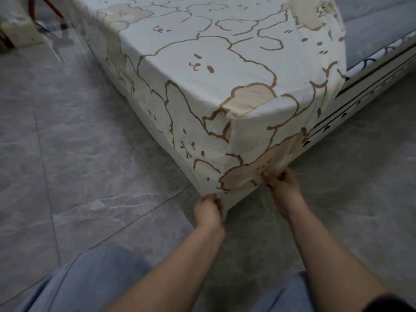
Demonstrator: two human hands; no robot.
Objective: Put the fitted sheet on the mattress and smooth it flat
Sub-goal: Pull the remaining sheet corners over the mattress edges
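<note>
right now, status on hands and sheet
Left hand, right hand both gripping hem. Fitted sheet over near corner, right side of mattress still bare. Nothing in the way.

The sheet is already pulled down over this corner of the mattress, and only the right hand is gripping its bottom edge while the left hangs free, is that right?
Not quite. The head view shows both hands on the sheet: the left hand pinches the bottom edge right at the corner, and the right hand grips the edge further along the side. The rest holds: the sheet is pulled down over this corner of the mattress.
</note>
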